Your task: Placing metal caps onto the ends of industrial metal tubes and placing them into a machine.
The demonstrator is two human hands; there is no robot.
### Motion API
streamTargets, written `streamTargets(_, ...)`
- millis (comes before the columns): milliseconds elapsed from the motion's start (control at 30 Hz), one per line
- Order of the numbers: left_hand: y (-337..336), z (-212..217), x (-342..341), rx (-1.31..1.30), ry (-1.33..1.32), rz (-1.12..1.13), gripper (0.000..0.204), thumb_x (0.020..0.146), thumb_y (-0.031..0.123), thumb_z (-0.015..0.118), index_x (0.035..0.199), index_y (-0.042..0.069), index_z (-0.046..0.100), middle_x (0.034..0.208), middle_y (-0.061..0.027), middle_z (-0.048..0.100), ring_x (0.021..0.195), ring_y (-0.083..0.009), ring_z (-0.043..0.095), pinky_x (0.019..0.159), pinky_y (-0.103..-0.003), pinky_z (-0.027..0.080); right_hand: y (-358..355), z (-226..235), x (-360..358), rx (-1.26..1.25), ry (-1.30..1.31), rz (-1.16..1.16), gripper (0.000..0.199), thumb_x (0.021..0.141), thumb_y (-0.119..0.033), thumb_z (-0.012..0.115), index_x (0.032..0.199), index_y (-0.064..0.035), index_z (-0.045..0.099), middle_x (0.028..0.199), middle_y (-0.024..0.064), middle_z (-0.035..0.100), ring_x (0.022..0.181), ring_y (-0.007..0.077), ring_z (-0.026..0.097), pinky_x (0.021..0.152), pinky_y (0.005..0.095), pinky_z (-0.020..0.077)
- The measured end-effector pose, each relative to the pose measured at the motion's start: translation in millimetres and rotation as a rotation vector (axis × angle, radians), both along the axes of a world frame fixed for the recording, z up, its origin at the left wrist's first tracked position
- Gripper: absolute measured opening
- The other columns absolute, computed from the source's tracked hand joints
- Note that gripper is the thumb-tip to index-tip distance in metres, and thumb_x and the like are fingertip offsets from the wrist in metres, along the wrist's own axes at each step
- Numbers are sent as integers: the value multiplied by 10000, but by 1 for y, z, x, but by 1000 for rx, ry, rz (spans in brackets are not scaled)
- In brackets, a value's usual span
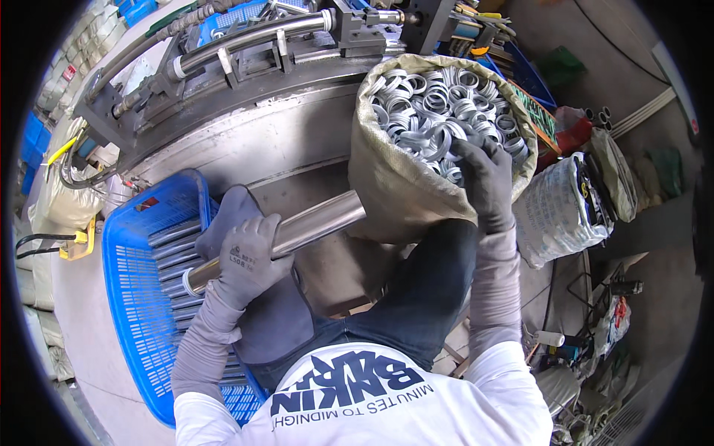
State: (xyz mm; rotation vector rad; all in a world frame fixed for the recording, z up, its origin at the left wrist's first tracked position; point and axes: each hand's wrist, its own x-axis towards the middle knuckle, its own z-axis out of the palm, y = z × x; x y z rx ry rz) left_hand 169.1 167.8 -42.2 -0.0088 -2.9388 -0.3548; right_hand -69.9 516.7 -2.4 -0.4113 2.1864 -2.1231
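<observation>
My left hand [254, 256], in a grey glove, is closed around a shiny metal tube [320, 221]. The tube slants up to the right above my lap, and a pale ring [187, 282] sits at its lower left end. My right hand [487, 182], gloved too, reaches over the rim of a woven sack [409, 186] filled with loose grey-white rings [428, 100]. Its fingers are stretched out and partly spread among the rings, touching the pile. No ring shows plainly gripped in them, and the fingertips are partly hidden.
A blue plastic basket [119, 297] with several metal tubes [175, 253] stands at my left. Ahead runs a metal machine bench [260, 93] with a long tube [253, 39] mounted on it. A white bag [554, 212] stands right of the sack. Assorted clutter lies at the lower right.
</observation>
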Motion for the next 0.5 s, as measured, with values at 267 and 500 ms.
streamTargets(267, -5, -4, 6, -7, 122, -21, 591, 722, 316, 823, 1234, 69, 657, 999, -145, 690, 912, -355, 688, 811, -479, 535, 5, -63, -7, -881, -302, 326, 233, 1074, -237, 615, 1179, -49, 705, 1309, 116, 717, 1197, 265, 672, 1069, 483, 529)
streamTargets(500, -6, -5, 7, -17, 95, -29, 594, 717, 302, 815, 1235, 61, 652, 999, -155, 687, 926, -364, 684, 823, -480, 532, 10, -57, -11, -998, -390, 137, 183, 1077, -231, 608, 1173, -104, 698, 1239, 114, 714, 1190, 304, 683, 1018, 473, 575)
